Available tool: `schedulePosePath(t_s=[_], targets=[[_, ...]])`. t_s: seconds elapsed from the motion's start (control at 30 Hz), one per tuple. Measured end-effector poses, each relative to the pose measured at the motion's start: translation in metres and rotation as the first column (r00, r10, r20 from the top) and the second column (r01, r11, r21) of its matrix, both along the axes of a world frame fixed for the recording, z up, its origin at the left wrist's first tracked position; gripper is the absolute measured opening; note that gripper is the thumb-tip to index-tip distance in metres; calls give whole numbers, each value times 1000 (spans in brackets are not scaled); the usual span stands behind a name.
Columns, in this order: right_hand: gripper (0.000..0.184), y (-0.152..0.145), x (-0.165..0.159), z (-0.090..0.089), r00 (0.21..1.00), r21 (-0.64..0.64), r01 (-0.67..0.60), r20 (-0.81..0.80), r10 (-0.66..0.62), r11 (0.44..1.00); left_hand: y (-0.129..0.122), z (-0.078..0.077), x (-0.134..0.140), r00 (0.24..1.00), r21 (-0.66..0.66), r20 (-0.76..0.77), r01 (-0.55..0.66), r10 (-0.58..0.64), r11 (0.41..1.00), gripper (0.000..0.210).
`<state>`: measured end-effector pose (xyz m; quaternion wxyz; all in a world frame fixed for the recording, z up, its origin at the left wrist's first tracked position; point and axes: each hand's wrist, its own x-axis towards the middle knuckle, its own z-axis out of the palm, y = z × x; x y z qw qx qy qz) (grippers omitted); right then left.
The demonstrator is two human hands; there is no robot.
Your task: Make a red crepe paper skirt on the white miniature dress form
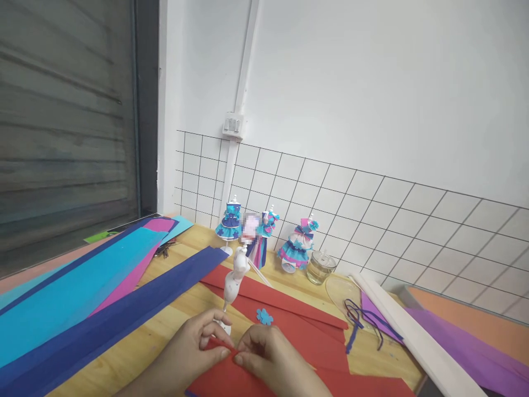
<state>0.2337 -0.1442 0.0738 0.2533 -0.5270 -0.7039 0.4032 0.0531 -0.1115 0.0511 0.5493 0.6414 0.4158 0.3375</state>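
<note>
In the head view, my left hand [198, 343] pinches the edge of a red paper sheet [226, 374] between thumb and fingers. Close beside it, my right hand [270, 353] has its thumb and fingers closed on the same edge, which looks gathered or folded there. Just behind my hands stands a bare white miniature mannequin [237, 273] on a stand, leaning in this view. More red paper [303, 333] lies to the right, and a small light-blue paper flower [264, 316] rests on red paper beyond my right hand.
Dark blue paper [165, 298] and turquoise paper [82, 270] stretch along the left. Dressed mini mannequins, including one in ruffles [296, 248], stand at the back beside a glass jar [320, 268]. Blue strips [363, 315], a white paper roll [417, 331] and purple paper [463, 342] lie right.
</note>
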Motion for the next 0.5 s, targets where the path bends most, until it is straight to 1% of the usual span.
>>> schedulePosePath(t_s=[0.17,0.3,0.4,0.5], targets=[[9,2,1,-6,999,15,38,14,-38,999,1,-3,-2,997,0,76,-24,24,1000,31],[7,1,1,-4,999,12,33,22,-33,999,3,-7,-3,991,26,117,-69,66,997,30],[8,-1,-2,0,999,18,38,19,-38,999,1,-5,-1,988,31,120,-96,92,995,29],[10,-1,-7,-1,999,21,48,19,-48,999,-3,-1,2,992,62,80,-105,100,993,26]])
